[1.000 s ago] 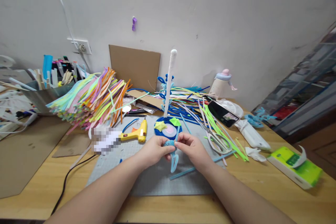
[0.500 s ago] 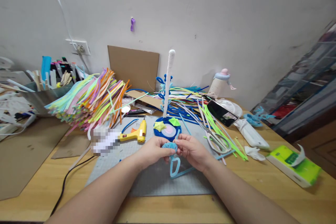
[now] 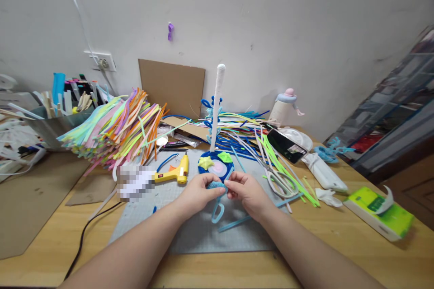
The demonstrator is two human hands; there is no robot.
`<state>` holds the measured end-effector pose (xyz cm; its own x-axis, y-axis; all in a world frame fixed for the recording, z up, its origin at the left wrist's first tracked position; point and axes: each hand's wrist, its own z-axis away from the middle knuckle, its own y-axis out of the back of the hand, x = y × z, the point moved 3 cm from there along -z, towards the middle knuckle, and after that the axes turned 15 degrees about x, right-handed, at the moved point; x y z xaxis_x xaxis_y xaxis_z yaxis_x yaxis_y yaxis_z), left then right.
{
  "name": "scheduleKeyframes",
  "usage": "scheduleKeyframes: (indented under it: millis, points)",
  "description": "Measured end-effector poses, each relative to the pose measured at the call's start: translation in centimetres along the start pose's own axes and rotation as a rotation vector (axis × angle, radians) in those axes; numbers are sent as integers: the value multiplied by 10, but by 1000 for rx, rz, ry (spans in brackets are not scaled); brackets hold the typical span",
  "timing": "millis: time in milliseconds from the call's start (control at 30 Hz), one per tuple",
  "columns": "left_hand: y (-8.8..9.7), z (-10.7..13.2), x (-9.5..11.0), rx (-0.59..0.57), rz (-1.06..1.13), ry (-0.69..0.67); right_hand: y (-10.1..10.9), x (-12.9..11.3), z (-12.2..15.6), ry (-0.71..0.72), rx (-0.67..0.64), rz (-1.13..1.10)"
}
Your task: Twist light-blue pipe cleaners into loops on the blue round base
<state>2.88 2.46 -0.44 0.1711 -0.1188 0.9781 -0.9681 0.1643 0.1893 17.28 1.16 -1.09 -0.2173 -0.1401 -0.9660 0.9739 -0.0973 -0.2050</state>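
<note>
Between thumb and fingers, my left hand (image 3: pixel 202 193) grips a coiled light-blue pipe cleaner (image 3: pixel 217 185), whose looped end hangs below. My right hand (image 3: pixel 244 192) pinches the upper end of the same pipe cleaner, close beside the left fingertips. Just beyond both hands lies a dark-blue round base (image 3: pixel 202 172) with a yellow star (image 3: pixel 205 162), a green piece (image 3: pixel 224 157) and a pink-and-white spiral. A white wrapped stick (image 3: pixel 218 99) rises behind it, with blue curled pieces alongside. Another light-blue pipe cleaner (image 3: pixel 233 224) lies on the grey cutting mat (image 3: pixel 190 239) under my right hand.
Left of the mat's middle lies a yellow glue gun (image 3: pixel 176 174). Scissors (image 3: pixel 280 181), green pipe cleaners (image 3: pixel 276 162) and a phone (image 3: pixel 287 145) are to the right. A big multicoloured pipe-cleaner bundle (image 3: pixel 115 131) sits at left, and a green-and-white box (image 3: pixel 379 212) at far right.
The hanging loop of the light-blue pipe cleaner has swung left and up. The coil has tilted in my left fingers, while both hands stay nearly in place.
</note>
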Motion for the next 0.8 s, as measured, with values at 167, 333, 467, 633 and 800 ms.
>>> scheduleKeyframes:
  millis: [167, 333, 467, 633, 800]
  points:
    - [-3, 4, 1, -47, 172, 205, -1, 2, 0, -72, -12, -67]
    - [-3, 5, 1, -57, 215, 227, -3, 1, 3, -85, -52, -55]
    - [-3, 5, -1, -88, 316, 334, -4, 2, 4, -7, -71, 5]
    - [-3, 6, -2, -133, 573, 511, 3, -22, 12, 779, 168, 377]
    - [-4, 8, 0, -200, 669, 589, 1, -32, 23, 1109, 41, 674]
